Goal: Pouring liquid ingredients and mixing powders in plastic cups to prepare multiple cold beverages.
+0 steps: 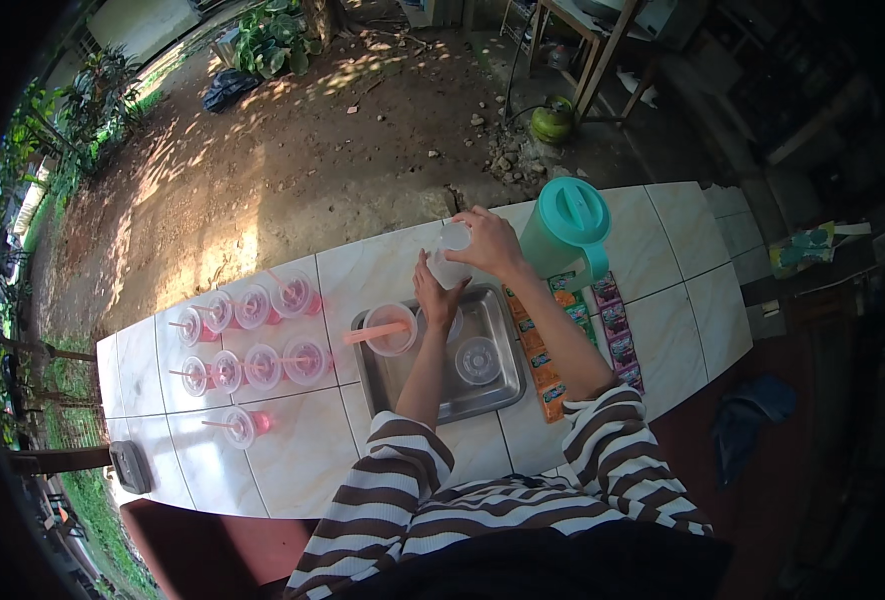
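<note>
My left hand (436, 296) holds a translucent plastic container (450, 274) above the far edge of a stainless steel tray (442, 409). Just over it, my right hand (493, 244) grips a small round translucent piece, perhaps a lid or cup (455, 236). Whether the two pieces touch is hard to tell. In the tray stands a plastic cup (390, 343) with a pinkish-orange utensil (375, 331) lying across its rim. A clear dome lid (478, 361) lies to the right. Another clear round piece (451, 327) is partly hidden behind my left wrist.
Several lidded cups of pink drink (262, 367) with straws stand in rows on the left of the tiled table (300, 465). A turquoise lidded pitcher (566, 225) is at the back right, beside strips of orange (542, 367), green (574, 307) and purple sachets (616, 330). A dark box (130, 466) sits far left.
</note>
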Tool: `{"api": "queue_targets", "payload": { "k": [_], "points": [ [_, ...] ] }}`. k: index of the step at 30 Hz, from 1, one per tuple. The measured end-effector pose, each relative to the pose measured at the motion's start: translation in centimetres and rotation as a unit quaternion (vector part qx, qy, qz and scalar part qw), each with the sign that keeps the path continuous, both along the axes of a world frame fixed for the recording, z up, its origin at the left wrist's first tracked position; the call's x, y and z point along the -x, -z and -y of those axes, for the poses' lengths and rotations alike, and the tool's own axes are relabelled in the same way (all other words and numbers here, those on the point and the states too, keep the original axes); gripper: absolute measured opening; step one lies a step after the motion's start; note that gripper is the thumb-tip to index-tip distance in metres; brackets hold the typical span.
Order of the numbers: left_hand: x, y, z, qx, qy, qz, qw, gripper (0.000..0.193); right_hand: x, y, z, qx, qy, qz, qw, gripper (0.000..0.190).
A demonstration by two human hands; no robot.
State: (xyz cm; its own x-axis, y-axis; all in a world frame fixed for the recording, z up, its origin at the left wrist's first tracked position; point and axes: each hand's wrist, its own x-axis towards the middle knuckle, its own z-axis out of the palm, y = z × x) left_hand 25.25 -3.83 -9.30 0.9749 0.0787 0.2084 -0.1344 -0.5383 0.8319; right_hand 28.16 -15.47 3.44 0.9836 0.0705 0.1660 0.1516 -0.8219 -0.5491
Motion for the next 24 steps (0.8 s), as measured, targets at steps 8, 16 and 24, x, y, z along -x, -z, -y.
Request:
{"api": "queue_targets", "payload": {
  "k": [8,16,24],
  "points": [
    [-0.4,0.5,0.0,-0.032,0.006,-0.084,0.996,0.112,0.3,1.3,-0.1,0.003,-0.006,0.002,1.0,0.05],
    [-0.8,0.0,0.1,-0.073,0.005,-0.117,0.99,0.115,-0.1,-5.2,-0.7,0.002,0.041,0.069,0.997,0.045],
    [3.1,-2.4,1.5,0.045,0.084,0.0,0.995,0.13,4.8,-6.6,2.2,-0.291,0.074,0.118,0.947,0.042]
  ]
}}
